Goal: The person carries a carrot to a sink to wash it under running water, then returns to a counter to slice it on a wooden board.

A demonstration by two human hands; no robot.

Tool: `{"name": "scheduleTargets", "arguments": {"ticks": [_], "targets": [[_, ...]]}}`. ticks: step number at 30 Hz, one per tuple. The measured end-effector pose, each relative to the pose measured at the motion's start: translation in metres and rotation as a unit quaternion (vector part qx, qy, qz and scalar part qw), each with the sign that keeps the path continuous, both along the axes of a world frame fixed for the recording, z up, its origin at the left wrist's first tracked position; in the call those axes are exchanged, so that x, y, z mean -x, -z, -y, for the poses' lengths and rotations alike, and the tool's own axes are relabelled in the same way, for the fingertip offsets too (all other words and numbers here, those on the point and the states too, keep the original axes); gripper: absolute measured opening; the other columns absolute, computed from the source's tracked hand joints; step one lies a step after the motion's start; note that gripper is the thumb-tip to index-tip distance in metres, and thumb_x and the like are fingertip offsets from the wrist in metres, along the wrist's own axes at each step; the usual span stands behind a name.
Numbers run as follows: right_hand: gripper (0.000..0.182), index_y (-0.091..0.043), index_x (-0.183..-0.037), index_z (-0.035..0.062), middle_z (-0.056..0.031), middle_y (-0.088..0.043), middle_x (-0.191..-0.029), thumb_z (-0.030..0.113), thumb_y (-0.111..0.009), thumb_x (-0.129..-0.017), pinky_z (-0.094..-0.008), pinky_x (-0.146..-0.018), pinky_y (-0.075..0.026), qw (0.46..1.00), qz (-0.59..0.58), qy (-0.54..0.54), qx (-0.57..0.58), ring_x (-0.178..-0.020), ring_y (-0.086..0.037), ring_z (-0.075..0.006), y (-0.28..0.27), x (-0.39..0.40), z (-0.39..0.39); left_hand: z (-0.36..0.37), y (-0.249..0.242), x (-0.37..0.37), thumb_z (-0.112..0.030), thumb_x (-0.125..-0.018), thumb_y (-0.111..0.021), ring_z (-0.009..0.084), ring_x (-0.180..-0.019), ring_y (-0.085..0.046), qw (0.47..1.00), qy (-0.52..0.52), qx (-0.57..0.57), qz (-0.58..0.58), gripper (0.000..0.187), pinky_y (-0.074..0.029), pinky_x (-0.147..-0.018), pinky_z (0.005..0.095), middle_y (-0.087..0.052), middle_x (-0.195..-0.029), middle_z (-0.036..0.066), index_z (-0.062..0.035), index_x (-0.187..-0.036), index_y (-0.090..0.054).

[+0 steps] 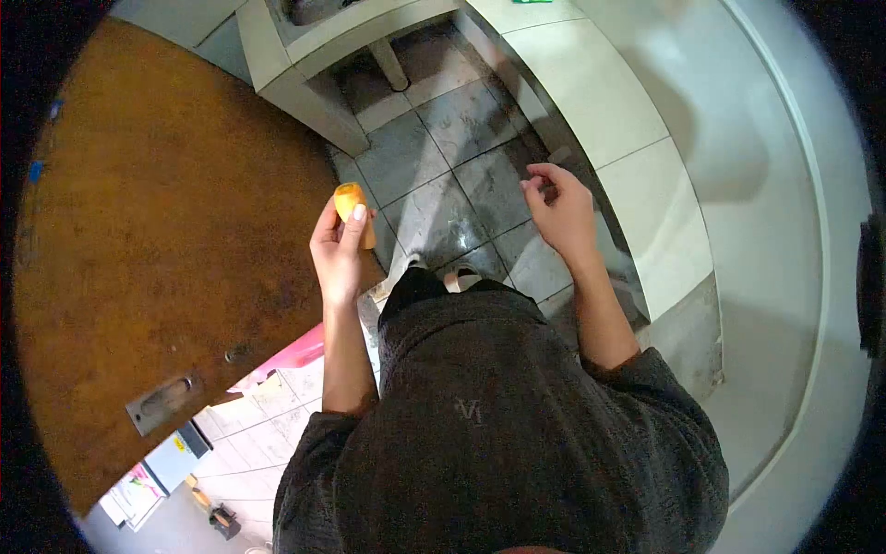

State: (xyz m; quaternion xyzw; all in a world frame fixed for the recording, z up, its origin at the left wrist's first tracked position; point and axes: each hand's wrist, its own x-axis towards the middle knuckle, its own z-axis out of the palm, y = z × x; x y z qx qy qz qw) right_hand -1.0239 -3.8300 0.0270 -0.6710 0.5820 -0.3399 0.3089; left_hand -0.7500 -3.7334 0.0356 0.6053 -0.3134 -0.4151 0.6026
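Yellow-orange, rounded piece of food (351, 201), small and with a darker orange top, sits in your left hand (343, 242) in the head view. You grip it between thumb and fingers, with the thumb lying across its near side, and you hold it up near the edge of the large brown door (175, 212) on your left. Your right hand (560, 205) is raised on the other side, apart from the piece, its fingers loosely curled toward the thumb; you seem to have nothing in it. It hangs beside the long, curved counter (637, 203) of pale tiles on your right. Below and between your hands lies the grey tiled floor (443, 175), with a bright patch of light across it. At the top, you can see part of a sink (309, 11) set in the tiled counter. A recessed metal handle (164, 403) is fitted in the door's lower part, and pink material (300, 349) shows just beside the door's edge.
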Motion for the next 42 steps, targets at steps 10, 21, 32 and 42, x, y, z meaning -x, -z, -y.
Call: {"name": "scheduleTargets", "arguments": {"ticks": [10,21,32,42], "targets": [[0.022,-0.065,-0.097,0.0009,-0.0103,-0.063,-0.069,0.015,-0.066,-0.081,-0.0298,-0.059,-0.049,0.999,-0.013,0.025,-0.038,-0.059,-0.060,-0.0188,0.009,-0.041,0.082,0.118,0.012,-0.065,-0.018,-0.091,-0.062,0.0133,-0.089,-0.060,1.000,-0.015,-0.005,-0.017,0.036,-0.047,-0.081,0.0271,-0.061,-0.104,0.005,0.0021,-0.120,-0.055],[0.022,-0.065,-0.095,-0.0002,-0.0127,-0.065,-0.072,0.018,-0.067,-0.082,-0.0300,-0.059,-0.049,0.994,-0.058,0.039,-0.078,-0.064,-0.063,-0.0191,-0.001,-0.161,0.216,0.279,0.040,-0.190,-0.016,-0.089,-0.065,0.0159,-0.090,-0.062,0.999,0.007,-0.021,-0.033,0.038,-0.049,-0.081,0.0275,-0.063,-0.102,0.007,0.0035,-0.121,-0.054],[0.023,-0.067,-0.095,0.0006,-0.0125,-0.065,-0.071,0.019,-0.068,-0.082,-0.0306,-0.059,-0.050,0.996,-0.055,-0.029,-0.062,-0.063,-0.063,-0.0195,0.010,-0.240,0.298,0.313,0.041,-0.259,-0.017,-0.090,-0.064,0.0182,-0.088,-0.063,0.998,-0.054,-0.022,-0.002,0.035,-0.050,-0.077,0.0286,-0.063,-0.102,0.009,0.0035,-0.117,-0.055],[0.023,-0.067,-0.095,0.0019,-0.0119,-0.065,-0.070,0.020,-0.066,-0.082,-0.0303,-0.061,-0.050,0.993,-0.025,-0.117,0.010,-0.063,-0.063,-0.0195,-0.005,-0.323,0.431,0.370,0.047,-0.307,-0.016,-0.090,-0.065,0.0138,-0.092,-0.060,0.995,-0.101,0.004,-0.018,0.038,-0.048,-0.081,0.0277,-0.062,-0.103,0.005,0.0023,-0.122,-0.055]]}}
